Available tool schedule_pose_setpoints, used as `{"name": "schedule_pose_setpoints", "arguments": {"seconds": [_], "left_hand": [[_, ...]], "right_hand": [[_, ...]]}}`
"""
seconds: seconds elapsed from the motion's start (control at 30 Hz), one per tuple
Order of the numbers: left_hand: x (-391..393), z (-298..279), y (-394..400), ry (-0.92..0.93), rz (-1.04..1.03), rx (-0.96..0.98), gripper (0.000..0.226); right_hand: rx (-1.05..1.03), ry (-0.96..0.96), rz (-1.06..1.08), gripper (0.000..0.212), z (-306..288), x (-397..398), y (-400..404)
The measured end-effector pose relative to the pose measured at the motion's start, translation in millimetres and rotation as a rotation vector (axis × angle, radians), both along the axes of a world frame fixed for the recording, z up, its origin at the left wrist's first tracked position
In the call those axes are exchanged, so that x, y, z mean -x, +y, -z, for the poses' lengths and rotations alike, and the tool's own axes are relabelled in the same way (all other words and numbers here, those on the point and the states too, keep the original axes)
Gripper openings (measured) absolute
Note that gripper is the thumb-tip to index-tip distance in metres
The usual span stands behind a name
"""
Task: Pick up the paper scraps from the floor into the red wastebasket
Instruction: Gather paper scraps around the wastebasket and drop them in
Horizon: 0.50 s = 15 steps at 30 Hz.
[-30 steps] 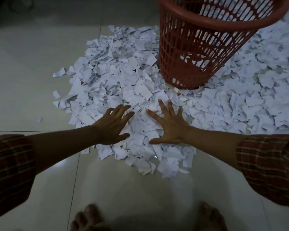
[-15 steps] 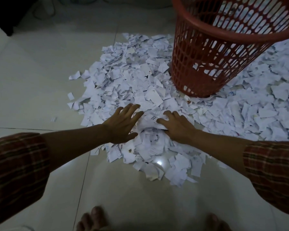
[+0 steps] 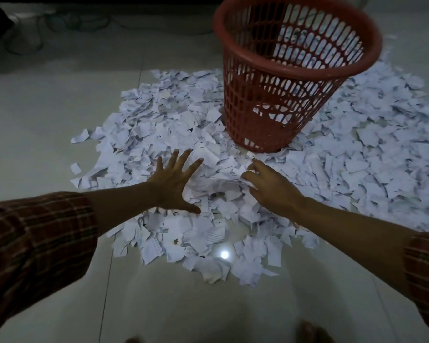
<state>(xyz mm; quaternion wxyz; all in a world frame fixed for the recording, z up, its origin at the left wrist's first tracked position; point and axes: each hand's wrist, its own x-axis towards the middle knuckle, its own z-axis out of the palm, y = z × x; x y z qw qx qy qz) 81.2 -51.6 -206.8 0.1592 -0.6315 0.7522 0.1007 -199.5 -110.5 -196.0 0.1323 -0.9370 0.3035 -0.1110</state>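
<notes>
The right hand curls its fingers into the paper scraps, gripping a bunch; the left hand lies spread flat on the heap. To gather well, I would press both hands together under the pile, then lift to the red wastebasket standing just beyond amid the paper. Faint print on the scraps is unreadable.

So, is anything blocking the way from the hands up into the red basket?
Nothing visible. The red slotted plastic wastebasket stands upright, mouth open, just beyond the right hand gathering white torn paper scraps.
</notes>
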Motion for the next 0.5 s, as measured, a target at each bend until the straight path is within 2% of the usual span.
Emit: {"name": "schedule_pose_setpoints", "arguments": {"seconds": [0.13,0.3,0.4,0.5], "left_hand": [[10,7,-35,0.014,-0.024,-0.002,0.139],[29,17,-71,0.127,-0.068,-0.071,0.136],[35,27,-73,0.098,-0.012,-0.129,0.117],[37,29,-63,0.082,0.030,-0.036,0.085]], "right_hand": [[0.008,0.007,0.027,0.030,-1,19,2],[0.002,0.010,0.050,0.031,3,25,2],[0.004,0.007,0.065,0.031,2,22,0],[0.006,-0.012,0.061,0.031,-1,17,-1]]}}
